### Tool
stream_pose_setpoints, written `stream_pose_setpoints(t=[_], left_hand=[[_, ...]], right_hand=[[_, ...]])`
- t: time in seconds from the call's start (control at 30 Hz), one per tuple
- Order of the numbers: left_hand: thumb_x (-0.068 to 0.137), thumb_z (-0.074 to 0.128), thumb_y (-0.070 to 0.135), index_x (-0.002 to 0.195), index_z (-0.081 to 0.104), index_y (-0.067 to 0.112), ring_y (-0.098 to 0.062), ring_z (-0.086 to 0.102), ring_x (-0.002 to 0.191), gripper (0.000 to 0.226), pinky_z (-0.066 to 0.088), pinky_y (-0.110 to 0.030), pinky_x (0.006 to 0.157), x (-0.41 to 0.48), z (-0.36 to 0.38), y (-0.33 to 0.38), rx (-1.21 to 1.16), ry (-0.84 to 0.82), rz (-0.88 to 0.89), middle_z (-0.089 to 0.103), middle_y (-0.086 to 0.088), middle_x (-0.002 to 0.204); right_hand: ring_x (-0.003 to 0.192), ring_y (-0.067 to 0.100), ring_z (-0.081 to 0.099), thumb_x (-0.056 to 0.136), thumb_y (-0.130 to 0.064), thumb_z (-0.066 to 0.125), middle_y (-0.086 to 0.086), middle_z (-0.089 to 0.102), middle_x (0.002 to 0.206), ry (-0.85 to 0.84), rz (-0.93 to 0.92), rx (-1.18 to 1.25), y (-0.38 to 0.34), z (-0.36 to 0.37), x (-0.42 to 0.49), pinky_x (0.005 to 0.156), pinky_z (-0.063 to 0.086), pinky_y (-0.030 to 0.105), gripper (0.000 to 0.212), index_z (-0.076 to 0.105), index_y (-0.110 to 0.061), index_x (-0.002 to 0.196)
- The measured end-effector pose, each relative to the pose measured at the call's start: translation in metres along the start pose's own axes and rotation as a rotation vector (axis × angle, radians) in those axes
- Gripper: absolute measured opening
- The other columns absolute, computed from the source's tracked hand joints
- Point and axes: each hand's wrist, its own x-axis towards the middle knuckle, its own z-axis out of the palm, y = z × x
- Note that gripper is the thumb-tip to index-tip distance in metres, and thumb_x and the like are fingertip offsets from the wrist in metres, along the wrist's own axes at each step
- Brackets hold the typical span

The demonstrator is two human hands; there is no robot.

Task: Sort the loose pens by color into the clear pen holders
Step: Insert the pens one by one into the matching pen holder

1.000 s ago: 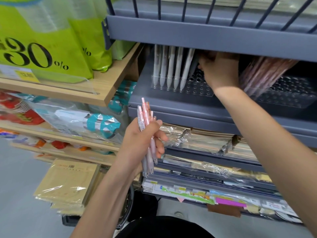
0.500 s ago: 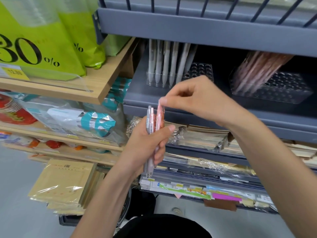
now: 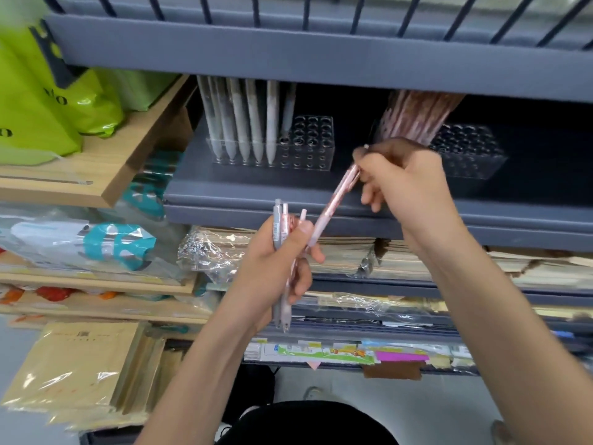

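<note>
— Which way did the pink pen (image 3: 333, 203) lie from the holder it was meant for?

— Below it and in front. The right hand (image 3: 407, 187) pinched the pen near its upper end between thumb and fingertips, with the other fingers curled. The pen's long axis ran on a slant, with the upper end at that hand and the lower end down to the left, close by the thumb of the left hand (image 3: 276, 255). I could not tell whether it touched there.

— And the holder?

— The right clear holder (image 3: 468, 152) stood on the grey shelf (image 3: 256, 194), above and behind the right hand. A leaning bunch of pink pens (image 3: 414, 114) filled its left part, and the hand hid some of them. The holes further right looked free. The left clear holder (image 3: 308, 146) carried white pens (image 3: 240, 117) and stood well off to the left.

— So which hand was nearer?

— The right, plainly. I judged the pen needed lifting clear of the left hand, turning toward upright, then going up and back to the pink bunch, lower end first.

— And the left hand?

— It was wrapped round a small bundle of pens (image 3: 282, 226), grey and pink, held upright just below the shelf's front edge.
</note>
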Motion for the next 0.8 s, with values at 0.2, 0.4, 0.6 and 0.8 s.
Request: stream_pose_setpoints(t=[0.2,0.4,0.6,0.8], left_hand=[[0.102,0.055,0.030,0.092,0.050,0.012,-0.013,0.037,0.036,0.022,0.030,-0.018,0.034,0.013,0.042,-0.004,-0.023,-0.016,0.039,0.061,-0.002,0.071],[0.103,0.052,0.028,0.093,0.047,0.008,-0.011,0.031,0.030,0.023,0.025,-0.014,0.033,0.022,0.072,-0.006,-0.094,0.031,-0.015,0.058,0.000,0.062],[0.096,0.050,0.021,0.095,0.049,0.004,-0.011,0.031,0.029,0.017,0.025,-0.015,0.032,0.023,0.084,-0.008,-0.174,0.007,0.008,0.054,0.001,0.053],[0.103,0.051,0.016,0.106,0.053,0.003,-0.015,0.043,0.039,0.014,0.035,-0.021,0.037,0.027,0.091,-0.011,-0.124,0.106,0.065,0.073,-0.011,0.083]], right_hand=[[0.063,0.024,0.069,0.092,-0.013,0.066,0.015,0.073,0.076,-0.112,0.037,0.227,0.008,-0.038,-0.018,0.056,0.054,0.026,0.011,0.064,-0.003,0.097],[0.065,0.022,0.070,0.089,-0.006,0.066,0.006,0.073,0.074,0.128,-0.091,0.264,0.016,-0.084,-0.013,0.063,0.056,0.025,0.005,0.066,-0.007,0.094],[0.071,0.025,0.073,0.081,-0.004,0.057,-0.001,0.072,0.075,0.516,-0.287,0.150,0.018,-0.119,0.007,0.071,0.061,0.039,0.017,0.059,-0.014,0.093],[0.078,0.024,0.072,0.080,-0.008,0.060,-0.002,0.073,0.083,0.541,-0.394,0.041,0.019,-0.110,0.027,0.074,0.059,0.048,0.022,0.059,-0.027,0.089]])
